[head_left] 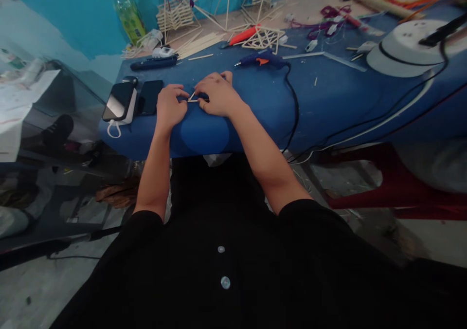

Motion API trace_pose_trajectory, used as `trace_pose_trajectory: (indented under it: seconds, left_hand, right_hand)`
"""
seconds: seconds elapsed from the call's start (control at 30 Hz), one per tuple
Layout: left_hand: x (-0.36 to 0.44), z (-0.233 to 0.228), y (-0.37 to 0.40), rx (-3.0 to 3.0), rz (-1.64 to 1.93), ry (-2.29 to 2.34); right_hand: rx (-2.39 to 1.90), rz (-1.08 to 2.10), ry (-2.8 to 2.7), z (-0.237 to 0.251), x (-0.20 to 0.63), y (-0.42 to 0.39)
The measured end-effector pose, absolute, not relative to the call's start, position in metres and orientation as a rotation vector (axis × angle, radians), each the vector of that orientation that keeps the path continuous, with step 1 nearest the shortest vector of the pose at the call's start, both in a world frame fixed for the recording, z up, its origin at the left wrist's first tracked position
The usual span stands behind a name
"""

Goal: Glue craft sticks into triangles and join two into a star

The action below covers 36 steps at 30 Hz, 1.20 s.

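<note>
Both the left hand [170,106] and the right hand [218,94] pinch a small triangle of thin sticks [192,97], pressed flat near the bench's [328,100] front edge. Two phones [133,100] lie just left at the bench's end; a blue glue gun [263,60] rests behind the hands.

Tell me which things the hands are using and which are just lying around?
In use:
- small triangle of thin wooden sticks, pressed onto the blue table by the left hand and right hand

Lying about:
- blue glue gun with orange trigger
- two dark phones
- red-handled cutter
- finished stick lattice
- white round extension reel
</note>
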State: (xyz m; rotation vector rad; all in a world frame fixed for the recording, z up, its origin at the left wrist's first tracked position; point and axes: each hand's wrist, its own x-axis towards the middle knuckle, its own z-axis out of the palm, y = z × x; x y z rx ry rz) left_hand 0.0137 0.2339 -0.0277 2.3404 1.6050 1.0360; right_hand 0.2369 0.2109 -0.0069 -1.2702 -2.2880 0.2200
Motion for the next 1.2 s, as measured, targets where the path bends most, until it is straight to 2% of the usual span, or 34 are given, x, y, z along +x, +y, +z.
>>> trace_pose_trajectory:
  seconds: [1.2]
  left_hand:
    - [0.018, -0.025, 0.224, 2.388, 1.17, 1.581]
  right_hand:
    - [-1.288, 0.211, -2.29, -0.004, 0.237, 0.208]
